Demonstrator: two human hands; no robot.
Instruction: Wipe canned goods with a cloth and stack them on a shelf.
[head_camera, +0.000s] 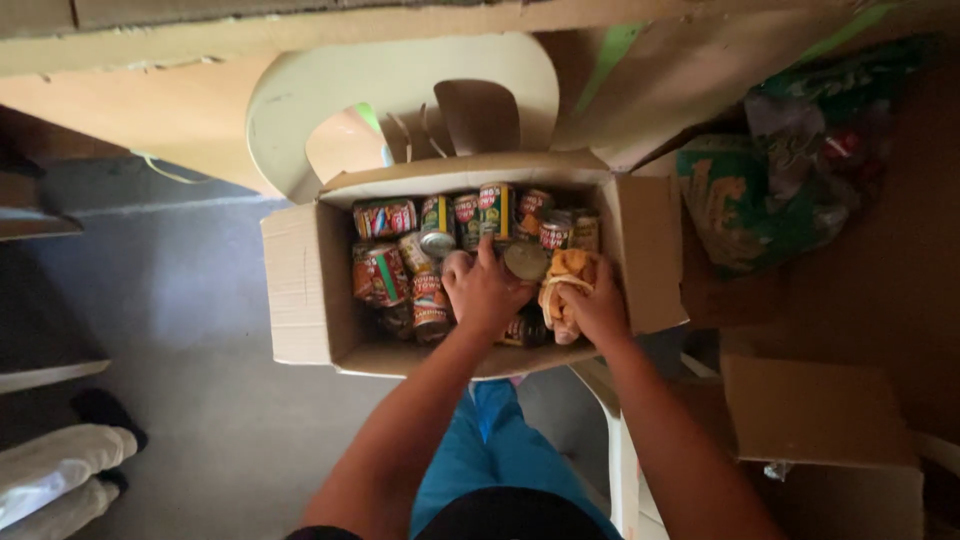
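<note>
A pale plastic chair (400, 90) takes up the middle of the view, its backrest toward a tan wall, and on its seat sits an open cardboard box (300, 290) with all four flaps folded out. To the right, on a brown surface (900, 280), lies a heap of green plastic-wrapped packs (760, 190), and nearer the person a second, plain cardboard box (810, 410) stands closed or folded flat; which one I cannot tell. At the lower left edge a light trouser leg and dark shoe (80, 440) of another person show on the grey floor (180, 330).

Inside the open box, the tin cans (385, 217) with red and green labels fill most of the floor, some upright along the far wall, others lying on their sides. Judging by this, the box is largely full, with a little room left along the near wall, where it is dark.

The left hand (485, 290) is closed down over the cans in the middle of the box, fingers curled around one whose silver top (525, 260) shows just beside the fingertips. The right hand (595, 305) grips a crumpled yellow cloth (565, 280), pressed against the cans at the right side of the box.
</note>
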